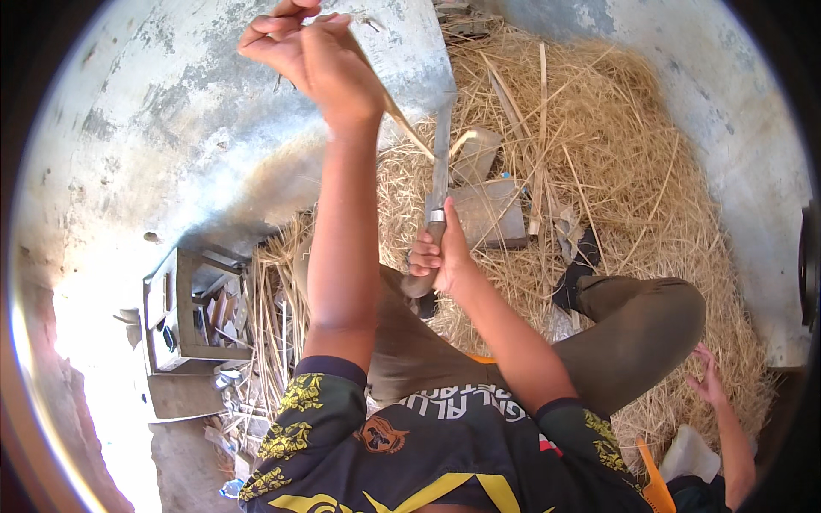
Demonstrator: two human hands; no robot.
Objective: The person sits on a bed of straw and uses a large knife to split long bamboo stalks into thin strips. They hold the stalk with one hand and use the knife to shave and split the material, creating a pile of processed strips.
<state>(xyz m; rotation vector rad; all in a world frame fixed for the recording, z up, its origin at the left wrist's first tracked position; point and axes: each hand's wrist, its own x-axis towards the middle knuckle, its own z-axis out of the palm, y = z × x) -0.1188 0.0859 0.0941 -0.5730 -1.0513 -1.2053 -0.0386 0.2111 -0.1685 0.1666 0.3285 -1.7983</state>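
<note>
My right hand (443, 258) is wrapped around the dark wooden handle of a long knife (441, 162), its blade pointing up and away from me. High at the upper left, my left hand (318, 60) is closed on a thin pale strip of bamboo or wood (404, 124). That strip slants down to the right, and its lower end meets the blade or passes just beside it. Beyond the knife, a short curved piece of pale strip (464, 138) shows by a block (477, 158). A flat wooden board (487, 212) lies on the shavings just right of the knife.
A deep heap of straw-like shavings (616, 137) covers the ground, with longer strips on it. On the left stands an open wooden cabinet (214, 303) beside bundled strips (272, 299). Worn walls rise around. Another person's hand (708, 378) shows at lower right.
</note>
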